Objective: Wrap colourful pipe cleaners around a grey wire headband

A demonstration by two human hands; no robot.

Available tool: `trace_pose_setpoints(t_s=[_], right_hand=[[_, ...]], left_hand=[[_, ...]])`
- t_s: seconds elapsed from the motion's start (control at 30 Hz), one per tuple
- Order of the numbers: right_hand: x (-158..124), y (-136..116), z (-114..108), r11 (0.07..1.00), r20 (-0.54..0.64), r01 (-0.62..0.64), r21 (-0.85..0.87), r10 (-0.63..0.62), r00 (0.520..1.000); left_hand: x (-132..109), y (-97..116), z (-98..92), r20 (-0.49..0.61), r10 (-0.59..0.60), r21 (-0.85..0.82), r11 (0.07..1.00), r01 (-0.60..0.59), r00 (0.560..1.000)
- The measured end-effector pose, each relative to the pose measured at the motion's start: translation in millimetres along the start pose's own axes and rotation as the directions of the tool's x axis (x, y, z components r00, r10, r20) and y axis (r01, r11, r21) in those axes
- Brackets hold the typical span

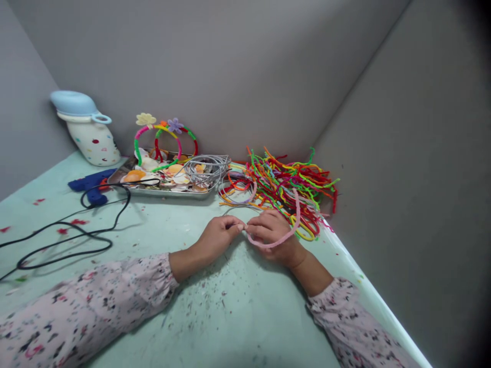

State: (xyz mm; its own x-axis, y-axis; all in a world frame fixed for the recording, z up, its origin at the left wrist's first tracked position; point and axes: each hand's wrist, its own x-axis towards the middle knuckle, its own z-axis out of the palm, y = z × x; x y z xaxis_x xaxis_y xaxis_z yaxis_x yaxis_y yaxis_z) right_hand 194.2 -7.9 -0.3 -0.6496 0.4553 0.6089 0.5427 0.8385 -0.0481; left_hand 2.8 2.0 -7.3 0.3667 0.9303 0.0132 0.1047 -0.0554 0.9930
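Left hand (pixel 218 237) and right hand (pixel 273 235) pinching, fingertips nearly together, at one end of a fuzzy pink stem (pixel 298 214) curving across the right; beyond both, smooth grey wire coils (pixel 207 166) and tangled bright fuzzy stems (pixel 291 179).

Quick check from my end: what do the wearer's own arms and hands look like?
The left sleeve and right sleeve are long, loose and pale pink, printed with small dark and pink-red blotches. Both have gathered cuffs above the wrists. The left hand and right hand are ungloved; no watch or bracelet shows.
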Motion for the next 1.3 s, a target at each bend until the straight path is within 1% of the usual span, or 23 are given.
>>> trace_pose_setpoints(t_s=[0.07, 0.17, 0.23, 0.27, 0.37, 0.5, 0.67, 0.97, 1.1, 1.3], right_hand=[[0.3, -1.9, 1.9, 0.995, -0.040, -0.061, 0.083, 0.064, 0.997], [1.7, -5.7, 5.7, 0.935, -0.082, -0.213, 0.284, 0.245, 0.966], [2.8, -7.4, 7.9, 0.865, -0.055, -0.317, 0.389, 0.366, 0.929], [3.2, -7.7, 8.7, 0.833, -0.028, -0.366, 0.416, 0.414, 0.910], [4.1, -7.1, 10.1, 0.780, 0.031, -0.463, 0.420, 0.497, 0.867], [5.0, -6.4, 10.3, 0.780, 0.053, -0.483, 0.397, 0.506, 0.861], [5.8, -6.8, 9.5, 0.776, 0.080, -0.503, 0.380, 0.514, 0.854], [4.9, -4.3, 10.0, 0.816, 0.079, -0.456, 0.356, 0.460, 0.884], [4.5, -5.1, 8.6, 0.820, 0.094, -0.447, 0.357, 0.444, 0.891], [4.0, -4.2, 7.0, 0.823, 0.122, -0.447, 0.352, 0.433, 0.893]], left_hand=[[0.1, -0.5, -0.4, 0.007, 0.006, 0.022, 1.000, -0.006, 1.000], [-0.4, -0.7, -0.7, 0.027, 0.037, 0.098, 0.994, -0.040, 0.999], [-1.2, -0.2, -0.6, 0.038, 0.072, 0.166, 0.983, -0.078, 0.997], [-1.7, 0.2, -0.5, 0.045, 0.089, 0.200, 0.975, -0.096, 0.995], [-3.3, 1.5, -0.5, 0.070, 0.128, 0.282, 0.949, -0.142, 0.989], [-4.4, 1.0, -0.7, 0.074, 0.149, 0.323, 0.932, -0.165, 0.986], [-4.2, -1.6, -0.3, 0.069, 0.127, 0.291, 0.946, -0.142, 0.989], [-5.8, 0.1, -0.2, 0.062, 0.133, 0.267, 0.953, -0.145, 0.989], [-5.8, -0.5, -0.2, 0.046, 0.143, 0.246, 0.957, -0.150, 0.989], [-5.8, -0.7, -0.1, 0.043, 0.112, 0.191, 0.974, -0.118, 0.993]])
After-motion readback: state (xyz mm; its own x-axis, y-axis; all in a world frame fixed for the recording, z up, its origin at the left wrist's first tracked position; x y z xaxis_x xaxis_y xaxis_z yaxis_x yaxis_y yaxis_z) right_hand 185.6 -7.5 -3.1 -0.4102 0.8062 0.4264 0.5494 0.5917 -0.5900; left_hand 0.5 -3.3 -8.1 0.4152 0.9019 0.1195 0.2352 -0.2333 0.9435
